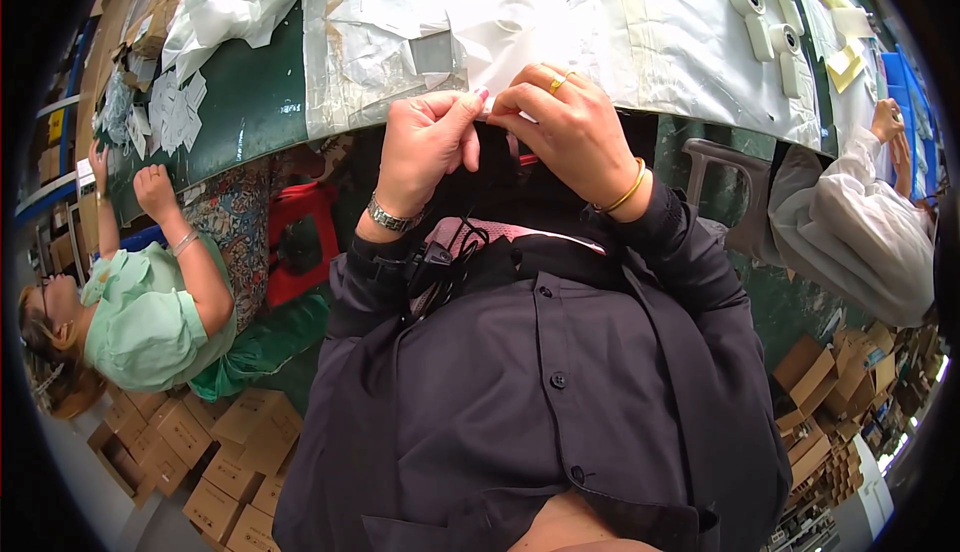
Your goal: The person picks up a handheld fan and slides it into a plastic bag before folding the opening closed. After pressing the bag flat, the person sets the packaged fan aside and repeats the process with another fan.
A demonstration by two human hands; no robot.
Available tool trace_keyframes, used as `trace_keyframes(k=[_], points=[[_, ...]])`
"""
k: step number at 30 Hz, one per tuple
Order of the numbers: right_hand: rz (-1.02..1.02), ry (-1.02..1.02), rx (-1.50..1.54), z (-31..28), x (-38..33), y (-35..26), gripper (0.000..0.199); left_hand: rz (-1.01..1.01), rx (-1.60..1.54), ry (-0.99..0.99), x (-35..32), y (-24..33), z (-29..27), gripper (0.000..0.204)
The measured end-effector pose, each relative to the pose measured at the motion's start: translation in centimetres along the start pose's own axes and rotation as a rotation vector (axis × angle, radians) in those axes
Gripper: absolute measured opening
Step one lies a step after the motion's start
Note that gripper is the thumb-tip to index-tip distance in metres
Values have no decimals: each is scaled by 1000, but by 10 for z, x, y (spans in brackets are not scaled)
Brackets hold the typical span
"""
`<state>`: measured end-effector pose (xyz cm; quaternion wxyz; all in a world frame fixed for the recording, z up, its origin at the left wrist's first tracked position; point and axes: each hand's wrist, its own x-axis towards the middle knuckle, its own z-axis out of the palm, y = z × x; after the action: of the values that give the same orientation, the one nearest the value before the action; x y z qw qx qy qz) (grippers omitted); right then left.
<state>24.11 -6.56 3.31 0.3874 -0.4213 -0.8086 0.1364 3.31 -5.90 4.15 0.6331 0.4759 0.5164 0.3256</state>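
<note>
Just over the near edge of the table, my left hand (pixel 425 147) and my right hand (pixel 570 137) come together with their fingertips almost touching. My left thumb and forefinger are pinched. The right fingers curl down toward the same spot. A small pale bit (pixel 488 106) shows between the fingertips, too small and too covered to name. Right behind them lies a bright white sheet (pixel 500 2), partly washed out by glare. A small greyish square piece (pixel 433 53) lies left of it on the plastic-covered tabletop (pixel 660 62).
Several white rolls (pixel 785 40) stand at the back right. Crumpled white plastic (pixel 235 2) and loose white slips (pixel 178 112) lie at the left. Co-workers sit on both sides, one in a green top (pixel 160 312), one in white (pixel 850 222). A red stool (pixel 303 237) and cardboard boxes (pixel 235 482) stand around.
</note>
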Motion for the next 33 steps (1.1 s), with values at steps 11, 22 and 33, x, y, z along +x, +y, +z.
trace_keyframes(k=[11, 22, 33], points=[[-137, -124, 140, -2, -2, -1, 15, 52, -26, 76, 5, -5, -4, 39], [41, -14, 141, -14, 0, 1, 12, 16, -67, 57, 3, -2, -5, 37], [25, -5, 109, 5, 8, -9, 13, 5, -81, 65, 2, -3, -8, 38]])
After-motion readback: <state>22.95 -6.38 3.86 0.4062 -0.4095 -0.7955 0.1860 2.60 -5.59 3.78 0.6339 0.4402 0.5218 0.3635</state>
